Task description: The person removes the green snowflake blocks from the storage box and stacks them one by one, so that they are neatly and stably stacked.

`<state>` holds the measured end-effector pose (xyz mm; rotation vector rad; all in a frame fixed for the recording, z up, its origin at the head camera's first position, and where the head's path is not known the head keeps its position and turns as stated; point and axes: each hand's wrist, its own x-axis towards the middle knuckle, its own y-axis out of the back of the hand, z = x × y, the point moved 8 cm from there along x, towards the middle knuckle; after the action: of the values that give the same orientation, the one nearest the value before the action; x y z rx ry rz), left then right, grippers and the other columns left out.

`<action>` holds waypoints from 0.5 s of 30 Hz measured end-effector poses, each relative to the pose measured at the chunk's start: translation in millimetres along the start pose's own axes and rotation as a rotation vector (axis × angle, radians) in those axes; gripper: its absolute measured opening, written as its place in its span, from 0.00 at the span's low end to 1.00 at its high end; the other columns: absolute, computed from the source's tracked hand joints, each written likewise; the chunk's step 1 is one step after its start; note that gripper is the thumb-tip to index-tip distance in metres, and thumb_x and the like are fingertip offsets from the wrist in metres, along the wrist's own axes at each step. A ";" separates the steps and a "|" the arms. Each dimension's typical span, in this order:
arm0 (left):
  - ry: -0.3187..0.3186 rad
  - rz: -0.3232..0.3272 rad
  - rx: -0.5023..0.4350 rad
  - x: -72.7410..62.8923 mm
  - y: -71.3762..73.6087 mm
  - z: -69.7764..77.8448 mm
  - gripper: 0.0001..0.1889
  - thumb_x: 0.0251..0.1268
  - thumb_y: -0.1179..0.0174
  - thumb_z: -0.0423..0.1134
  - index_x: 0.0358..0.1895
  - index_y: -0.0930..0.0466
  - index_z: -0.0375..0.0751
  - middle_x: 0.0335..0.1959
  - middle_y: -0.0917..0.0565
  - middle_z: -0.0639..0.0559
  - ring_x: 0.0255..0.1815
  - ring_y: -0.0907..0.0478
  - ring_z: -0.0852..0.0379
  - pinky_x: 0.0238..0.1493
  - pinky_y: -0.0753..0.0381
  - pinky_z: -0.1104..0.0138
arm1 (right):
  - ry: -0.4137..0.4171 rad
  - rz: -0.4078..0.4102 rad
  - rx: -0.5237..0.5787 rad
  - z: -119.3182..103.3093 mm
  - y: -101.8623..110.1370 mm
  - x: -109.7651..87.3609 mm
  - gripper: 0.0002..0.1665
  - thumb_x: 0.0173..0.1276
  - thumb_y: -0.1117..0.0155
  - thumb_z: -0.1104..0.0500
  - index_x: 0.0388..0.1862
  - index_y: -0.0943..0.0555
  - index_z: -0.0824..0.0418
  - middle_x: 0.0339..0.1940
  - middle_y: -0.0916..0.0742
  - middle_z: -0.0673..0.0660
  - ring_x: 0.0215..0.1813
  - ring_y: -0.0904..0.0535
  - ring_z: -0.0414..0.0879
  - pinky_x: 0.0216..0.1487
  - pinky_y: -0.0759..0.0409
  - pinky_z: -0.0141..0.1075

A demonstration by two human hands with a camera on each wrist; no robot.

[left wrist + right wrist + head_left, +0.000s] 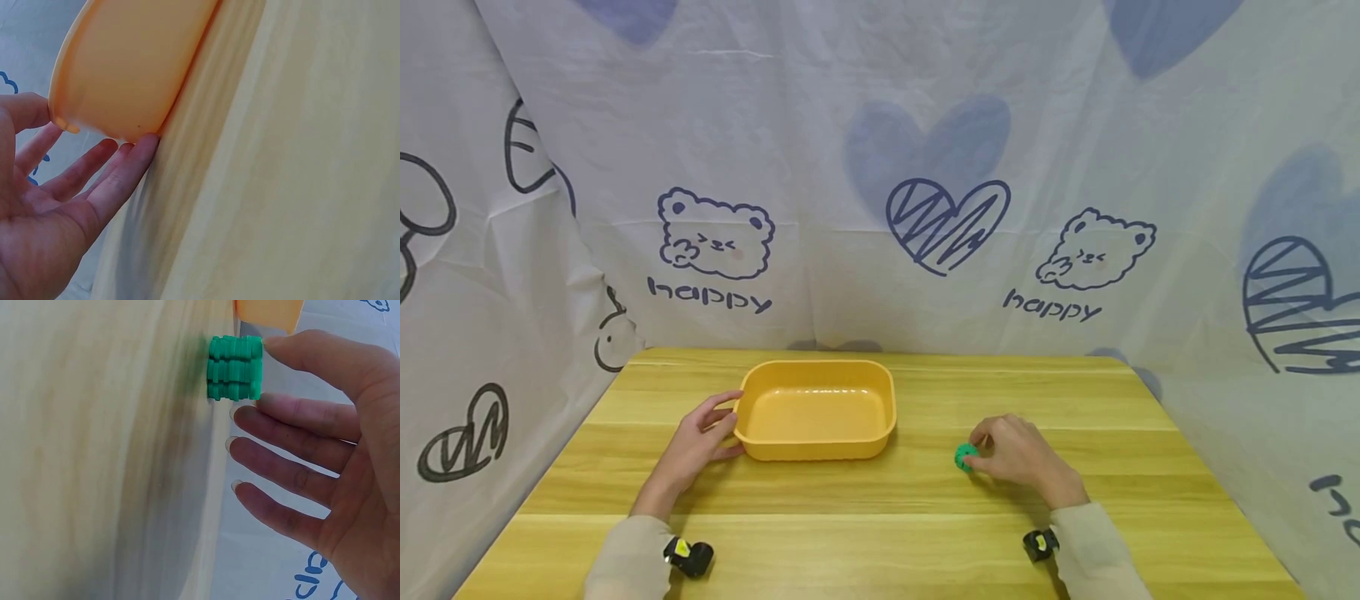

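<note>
A shallow yellow-orange plastic basin [811,450] with rounded corners stands on the table. Straight fingers of my left hand [694,442] touch its left end; in the left wrist view, one digit of the left hand [56,219] meets the rim and another lies low on the wall. Right of the basin, my right hand [1017,450] pinches a small green ridged cylinder [963,457] between thumb and index finger. In the right wrist view the cylinder [235,369] shows stacked notched rings, at or just above the tabletop, while the other fingers of the right hand [350,456] are spread apart.
The wood-grain table [850,542] ends at a white cloth [820,125] printed with hearts, bears and writing, which hangs behind and on both sides. Each sleeved wrist carries a small black device, one left [689,557] and one right [1041,545].
</note>
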<state>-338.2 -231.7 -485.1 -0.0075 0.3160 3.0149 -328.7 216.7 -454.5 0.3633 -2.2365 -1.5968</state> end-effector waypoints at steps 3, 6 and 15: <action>0.010 -0.002 0.008 0.3 0.7 1.2 0.26 0.84 0.52 0.41 0.79 0.41 0.41 0.74 0.34 0.27 0.65 0.23 0.41 0.56 0.10 0.54 | -0.029 -0.002 0.031 1.8 1.5 -0.9 0.18 0.62 0.22 0.47 0.42 0.10 0.58 0.39 0.08 0.51 0.39 0.16 0.41 0.39 0.13 0.35; 0.018 -0.009 0.014 0.6 0.5 2.7 0.27 0.84 0.52 0.40 0.80 0.41 0.41 0.75 0.35 0.27 0.68 0.25 0.37 0.56 0.10 0.53 | -0.065 -0.007 0.082 4.7 3.5 -1.8 0.19 0.65 0.25 0.46 0.47 0.11 0.58 0.45 0.09 0.52 0.44 0.16 0.44 0.45 0.12 0.39; 0.001 -0.023 0.020 2.3 3.0 12.9 0.26 0.85 0.56 0.39 0.79 0.41 0.37 0.73 0.33 0.25 0.64 0.22 0.37 0.54 0.09 0.52 | -0.054 0.053 0.115 7.7 28.7 5.4 0.22 0.79 0.40 0.47 0.56 0.14 0.62 0.54 0.10 0.58 0.52 0.15 0.55 0.54 0.13 0.51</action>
<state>-340.7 -231.7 -471.9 -0.0111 0.3435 2.9887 -336.8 230.3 -428.8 0.2923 -2.3647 -1.4725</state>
